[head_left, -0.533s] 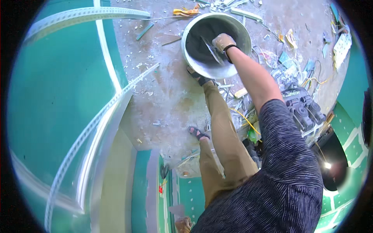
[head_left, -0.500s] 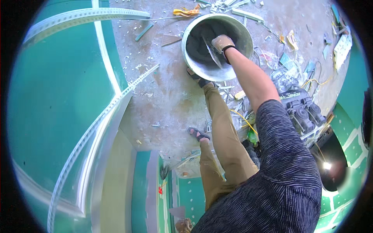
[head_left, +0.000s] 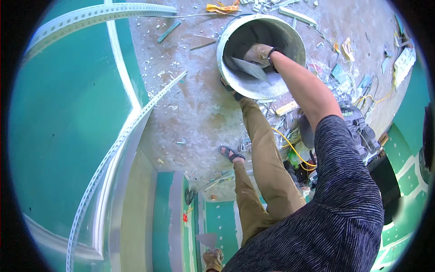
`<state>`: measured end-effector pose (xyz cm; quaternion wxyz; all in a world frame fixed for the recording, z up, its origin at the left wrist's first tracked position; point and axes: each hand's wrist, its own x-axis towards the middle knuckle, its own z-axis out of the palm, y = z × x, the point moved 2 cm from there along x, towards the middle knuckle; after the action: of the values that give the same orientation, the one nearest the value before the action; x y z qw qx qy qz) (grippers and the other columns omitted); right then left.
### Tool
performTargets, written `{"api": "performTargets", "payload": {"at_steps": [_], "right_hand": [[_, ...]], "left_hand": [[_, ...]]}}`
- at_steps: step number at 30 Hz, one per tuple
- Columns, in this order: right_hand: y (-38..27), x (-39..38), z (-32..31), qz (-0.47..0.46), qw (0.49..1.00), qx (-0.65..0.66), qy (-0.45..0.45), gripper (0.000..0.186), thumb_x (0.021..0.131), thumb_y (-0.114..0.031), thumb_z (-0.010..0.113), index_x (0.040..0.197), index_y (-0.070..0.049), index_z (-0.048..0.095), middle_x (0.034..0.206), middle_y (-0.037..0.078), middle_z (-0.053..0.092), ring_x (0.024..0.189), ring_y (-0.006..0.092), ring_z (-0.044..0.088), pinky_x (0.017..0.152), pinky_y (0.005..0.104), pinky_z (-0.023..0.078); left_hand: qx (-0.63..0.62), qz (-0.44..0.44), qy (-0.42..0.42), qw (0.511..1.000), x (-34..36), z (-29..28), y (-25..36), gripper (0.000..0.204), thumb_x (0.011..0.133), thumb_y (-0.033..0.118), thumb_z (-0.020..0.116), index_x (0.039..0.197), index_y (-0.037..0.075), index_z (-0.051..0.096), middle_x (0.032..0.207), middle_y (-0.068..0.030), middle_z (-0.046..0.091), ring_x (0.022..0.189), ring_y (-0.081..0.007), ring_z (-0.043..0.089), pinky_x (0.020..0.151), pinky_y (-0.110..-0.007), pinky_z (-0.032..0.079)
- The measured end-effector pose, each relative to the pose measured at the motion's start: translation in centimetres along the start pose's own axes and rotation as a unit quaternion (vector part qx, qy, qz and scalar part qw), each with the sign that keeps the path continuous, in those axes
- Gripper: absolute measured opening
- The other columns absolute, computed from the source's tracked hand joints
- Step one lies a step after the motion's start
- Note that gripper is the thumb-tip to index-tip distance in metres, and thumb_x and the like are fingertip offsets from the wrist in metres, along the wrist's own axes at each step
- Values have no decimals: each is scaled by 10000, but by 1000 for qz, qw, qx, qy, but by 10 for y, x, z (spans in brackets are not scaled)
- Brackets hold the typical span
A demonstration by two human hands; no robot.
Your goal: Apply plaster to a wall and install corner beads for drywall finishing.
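My right hand (head_left: 259, 54), in a dusty light glove, reaches down into a large pale bucket (head_left: 220, 56). Its fingers are closed round a putty knife (head_left: 252, 69), whose broad grey blade slants across the inside of the bucket towards the near wall. Grey material (head_left: 242, 38) coats the inside; how much lies at the bottom is partly hidden by hand and blade. At the lower edge of the picture, my left hand (head_left: 213, 259) is closed beneath another flat grey blade (head_left: 207, 239), apparently a second putty knife; its handle is hidden in the grip.
Green boards with white seams (head_left: 77, 127) stand at the left. Perforated metal strips (head_left: 131, 129) curve in front of them. Board offcuts (head_left: 169, 31), crumpled plastic and scraps litter the floor. Right of my legs lie a yellow cable (head_left: 290, 144) and a dark machine case (head_left: 358, 127).
The right-hand blade has turned from steep to flatter inside the bucket. The bucket sits slightly further right in view. More of my left hand and its blade shows at the bottom.
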<state>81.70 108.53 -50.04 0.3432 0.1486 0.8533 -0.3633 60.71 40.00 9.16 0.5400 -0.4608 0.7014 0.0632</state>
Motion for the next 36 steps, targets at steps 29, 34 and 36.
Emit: {"api": "performTargets", "payload": {"at_steps": [29,34,36], "right_hand": [[-590,-538,-159,-220,870,360,256,616,769,-234,897,1318,-44,691,1087,7,737,855,143,648,794,348,543],[-743,-582,-150,-352,877,99,311,571,694,-201,941,1225,-104,754,1111,94,747,995,229,695,910,358,538],[-795,-592,-149,-400,872,57,277,509,755,-137,894,1238,-82,744,1133,101,748,1001,233,702,909,359,545]], "left_hand": [[98,566,-368,731,-116,-16,-3,234,876,176,709,1065,38,723,831,-53,661,570,-153,568,535,-360,479],[216,408,-428,777,-161,-113,-84,202,828,109,814,1006,54,736,738,0,672,567,-33,519,478,-245,396],[197,595,-320,711,-149,-135,-129,202,830,102,811,1011,53,735,748,-6,684,566,-38,526,479,-243,399]]}}
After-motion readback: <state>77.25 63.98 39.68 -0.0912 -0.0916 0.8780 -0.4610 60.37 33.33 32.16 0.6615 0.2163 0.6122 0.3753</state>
